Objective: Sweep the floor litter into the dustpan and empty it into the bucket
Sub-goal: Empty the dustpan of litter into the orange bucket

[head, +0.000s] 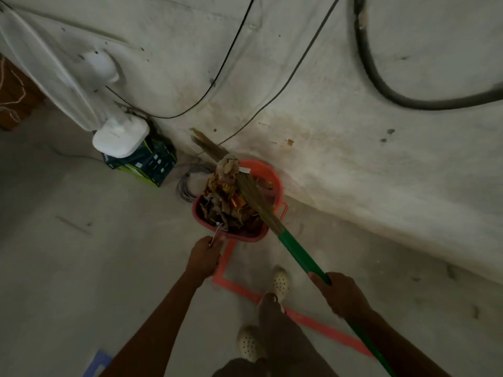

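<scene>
The person stands at the foot of the wall, the left hand (205, 258) with fingers curled round the thin handle of the red dustpan (245, 236), which sits over the mouth of the red bucket (268, 172). Dry leaves and scraps of litter (226, 202) are heaped in it. The right hand (344, 295) grips the green broom (296, 251), its bristles lying across the heap. Pink tape (231, 285) marks the floor by the shoes; a coiled grey cable (185, 183) lies just left of the bucket.

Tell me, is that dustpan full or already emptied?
Full: dry leaves and wrappers are heaped in the dustpan, which the left hand holds over the red bucket, the broom lying across them.
</scene>
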A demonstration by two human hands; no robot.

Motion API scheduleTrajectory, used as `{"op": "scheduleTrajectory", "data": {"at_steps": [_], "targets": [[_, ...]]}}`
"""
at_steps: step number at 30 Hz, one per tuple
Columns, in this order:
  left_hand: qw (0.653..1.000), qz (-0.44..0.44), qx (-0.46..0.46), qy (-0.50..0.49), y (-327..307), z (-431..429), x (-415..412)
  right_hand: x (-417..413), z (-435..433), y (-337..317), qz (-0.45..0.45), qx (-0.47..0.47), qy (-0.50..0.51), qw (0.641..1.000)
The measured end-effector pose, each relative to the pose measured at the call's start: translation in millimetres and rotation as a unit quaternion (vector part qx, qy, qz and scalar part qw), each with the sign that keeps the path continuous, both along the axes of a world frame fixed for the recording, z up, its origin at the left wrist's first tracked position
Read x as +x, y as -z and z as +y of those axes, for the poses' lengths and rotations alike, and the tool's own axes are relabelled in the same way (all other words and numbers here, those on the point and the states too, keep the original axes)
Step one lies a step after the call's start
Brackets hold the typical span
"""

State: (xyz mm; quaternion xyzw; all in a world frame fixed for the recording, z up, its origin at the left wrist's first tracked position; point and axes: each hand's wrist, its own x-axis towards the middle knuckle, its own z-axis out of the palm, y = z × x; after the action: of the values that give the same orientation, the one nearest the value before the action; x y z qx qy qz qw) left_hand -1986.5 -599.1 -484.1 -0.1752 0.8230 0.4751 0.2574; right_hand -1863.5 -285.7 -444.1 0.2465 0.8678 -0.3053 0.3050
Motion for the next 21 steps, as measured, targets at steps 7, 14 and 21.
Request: {"op": "scheduleTrajectory", "data": {"at_steps": [7,14,21], "targets": [[0.998,-0.06,-0.023,0.028,60,-1,-89,-98,-5,43,-0.074,0.004,-0.015,0.997],[0.991,-0.117,-0.001,0.06,134,14,-179,-167,-26,107,-0.123,0.015,0.046,0.991],[0.976,-0.181,-0.025,0.119,226,54,-246,-210,-39,183,-0.147,0.031,0.08,0.985]]}}
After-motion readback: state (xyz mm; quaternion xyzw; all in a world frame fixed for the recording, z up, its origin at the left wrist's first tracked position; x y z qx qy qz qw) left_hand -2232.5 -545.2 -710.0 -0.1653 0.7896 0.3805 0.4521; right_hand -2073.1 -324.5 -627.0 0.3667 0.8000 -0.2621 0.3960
